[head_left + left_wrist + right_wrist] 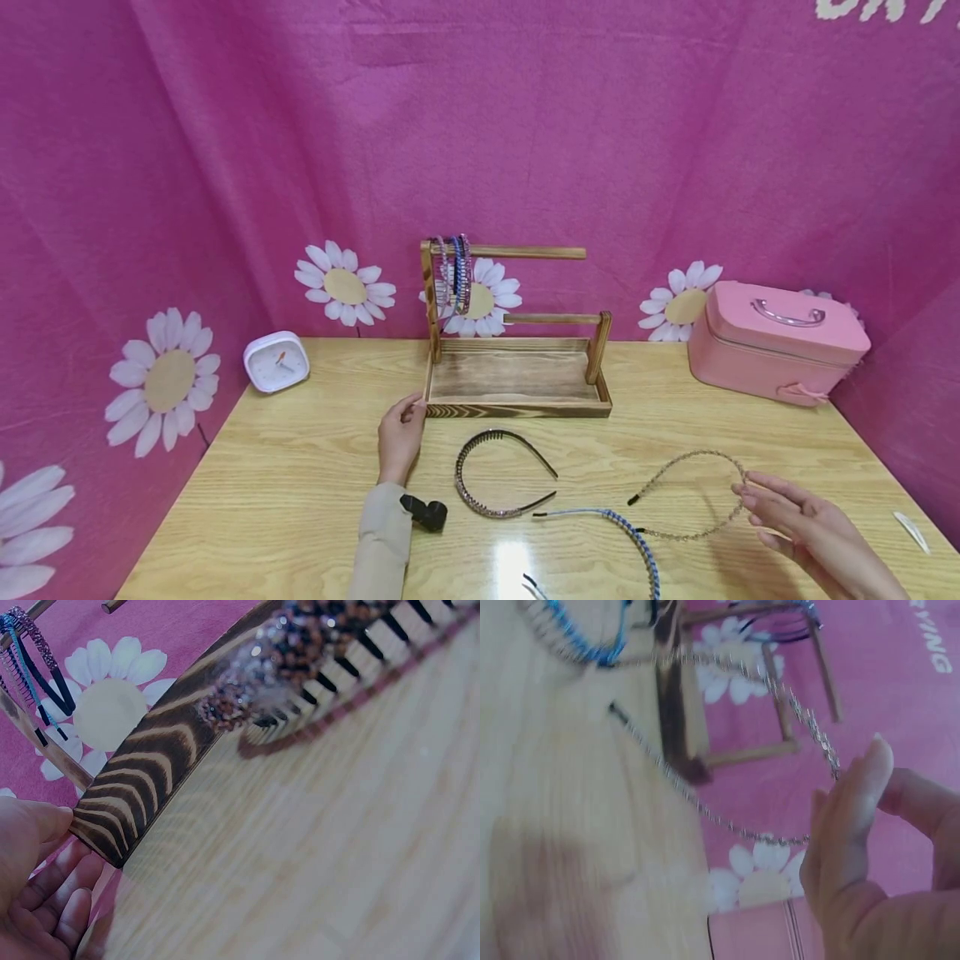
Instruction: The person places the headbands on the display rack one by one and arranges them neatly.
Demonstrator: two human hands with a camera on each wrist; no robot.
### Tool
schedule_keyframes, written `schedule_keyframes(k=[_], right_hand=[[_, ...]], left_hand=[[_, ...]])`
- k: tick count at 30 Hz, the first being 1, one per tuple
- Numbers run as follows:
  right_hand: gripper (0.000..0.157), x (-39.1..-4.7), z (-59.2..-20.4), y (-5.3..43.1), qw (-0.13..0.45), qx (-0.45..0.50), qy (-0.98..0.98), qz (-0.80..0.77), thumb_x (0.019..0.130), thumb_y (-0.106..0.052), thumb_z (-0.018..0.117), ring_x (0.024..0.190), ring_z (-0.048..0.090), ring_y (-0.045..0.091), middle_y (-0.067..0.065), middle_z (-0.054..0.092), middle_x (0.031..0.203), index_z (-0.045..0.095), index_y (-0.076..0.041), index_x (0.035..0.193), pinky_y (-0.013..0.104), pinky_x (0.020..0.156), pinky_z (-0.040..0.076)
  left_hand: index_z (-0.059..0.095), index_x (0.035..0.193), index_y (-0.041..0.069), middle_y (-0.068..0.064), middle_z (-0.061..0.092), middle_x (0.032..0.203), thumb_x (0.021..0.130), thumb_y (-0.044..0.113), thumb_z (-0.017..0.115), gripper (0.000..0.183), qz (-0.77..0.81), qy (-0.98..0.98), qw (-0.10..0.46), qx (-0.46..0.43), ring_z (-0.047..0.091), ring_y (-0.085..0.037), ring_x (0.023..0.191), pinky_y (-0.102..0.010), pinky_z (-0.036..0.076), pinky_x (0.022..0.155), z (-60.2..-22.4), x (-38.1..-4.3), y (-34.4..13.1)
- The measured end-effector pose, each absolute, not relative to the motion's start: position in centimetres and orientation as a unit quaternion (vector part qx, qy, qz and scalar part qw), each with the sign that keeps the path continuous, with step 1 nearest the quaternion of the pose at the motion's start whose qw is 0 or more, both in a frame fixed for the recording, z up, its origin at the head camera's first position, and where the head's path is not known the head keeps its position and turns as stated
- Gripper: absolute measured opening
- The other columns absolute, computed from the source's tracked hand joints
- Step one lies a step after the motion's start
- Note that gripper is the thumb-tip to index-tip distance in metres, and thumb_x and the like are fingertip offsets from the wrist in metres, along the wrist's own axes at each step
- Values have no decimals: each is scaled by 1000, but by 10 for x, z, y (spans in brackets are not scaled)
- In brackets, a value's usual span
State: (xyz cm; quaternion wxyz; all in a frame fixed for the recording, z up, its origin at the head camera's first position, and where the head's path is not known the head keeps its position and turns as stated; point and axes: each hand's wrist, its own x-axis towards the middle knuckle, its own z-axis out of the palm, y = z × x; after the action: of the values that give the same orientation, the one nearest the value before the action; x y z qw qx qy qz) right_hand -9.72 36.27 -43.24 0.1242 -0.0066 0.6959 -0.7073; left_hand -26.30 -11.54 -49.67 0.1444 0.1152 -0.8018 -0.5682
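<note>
My right hand (813, 525) pinches a thin beaded headband (693, 535) by its curved top, its dark-tipped ends pointing left. In the right wrist view the same headband (679, 784) rises from the fingers. At the front left corner of a wooden headband rack (517, 410), my left hand (400, 440) grips the edge; the thumb meets the corner in the left wrist view. Several headbands (455, 275) hang at the left of the rack's upper bar. A sparkly toothed headband (460, 483) and a blue-wrapped headband (637, 537) lie on the table.
A white clock (277, 362) stands at the back left of the wooden table (285, 483). At the back right is a pink case (780, 342) with a handle. A small white hair clip (911, 532) lies near the right edge. Pink cloth (510, 125) with daisies surrounds the table.
</note>
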Motion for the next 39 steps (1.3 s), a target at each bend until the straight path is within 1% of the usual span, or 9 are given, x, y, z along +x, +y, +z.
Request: schedule_keyframes(k=[4,8,14,19,25,30,34,37,39], right_hand=[[50,-102,-429,350,116,-73,658,-741,104,0,32,104,60,-2,-19,65,122,59,-35,126,20,77,53],[49,-109,-425,334,121,-68,638,-757,104,-1,33,104,59,-3,-18,65,121,63,-34,123,17,76,53],[41,-120,-416,313,131,-24,640,-757,104,-7,40,95,57,-4,-19,66,112,68,-35,114,15,73,51],[39,-126,-412,300,127,-36,628,-767,103,-5,41,89,56,-5,-16,67,108,70,-30,112,14,69,50],[36,-138,-397,289,104,-45,607,-787,103,-3,42,81,56,-4,-13,70,105,71,-24,109,13,64,48],[35,-154,-384,286,93,-68,580,-806,103,-2,41,73,53,-2,-11,70,99,70,-21,110,13,57,42],[36,-170,-371,287,84,-79,559,-821,102,-1,40,66,50,-1,-8,69,96,70,-19,110,15,52,30],[35,-184,-361,289,76,-77,552,-827,102,-1,40,64,49,0,-7,70,94,69,-18,109,16,51,28],[33,-194,-355,290,68,-69,550,-829,101,0,42,64,50,1,-6,70,93,69,-18,107,15,51,32]], left_hand=[[71,116,5,-15,70,99,95,16,60,26,-566,-803,145,114,61,-15,82,-29,47,74,-498,-264,-116],[71,117,5,-15,70,101,96,17,60,27,-568,-803,140,115,63,-19,85,-29,47,74,-499,-264,-116],[70,117,5,-15,70,102,96,17,59,27,-570,-802,138,115,63,-21,87,-30,47,74,-500,-263,-116],[71,117,5,-15,70,101,96,17,60,27,-571,-801,141,114,64,-22,87,-30,47,75,-500,-263,-116],[71,117,6,-15,70,102,96,17,60,27,-571,-801,138,116,64,-24,90,-31,47,76,-498,-263,-116],[70,118,5,-15,70,101,96,17,60,27,-569,-803,137,114,64,-23,89,-30,47,75,-498,-263,-116],[70,118,5,-15,70,100,96,17,60,27,-568,-804,138,114,64,-22,87,-30,47,74,-498,-263,-116],[71,118,6,-15,70,100,96,17,60,27,-567,-804,139,113,64,-23,88,-31,48,75,-498,-263,-116],[71,117,6,-15,70,100,96,18,60,27,-566,-805,140,112,64,-23,89,-32,49,76,-498,-263,-116]])
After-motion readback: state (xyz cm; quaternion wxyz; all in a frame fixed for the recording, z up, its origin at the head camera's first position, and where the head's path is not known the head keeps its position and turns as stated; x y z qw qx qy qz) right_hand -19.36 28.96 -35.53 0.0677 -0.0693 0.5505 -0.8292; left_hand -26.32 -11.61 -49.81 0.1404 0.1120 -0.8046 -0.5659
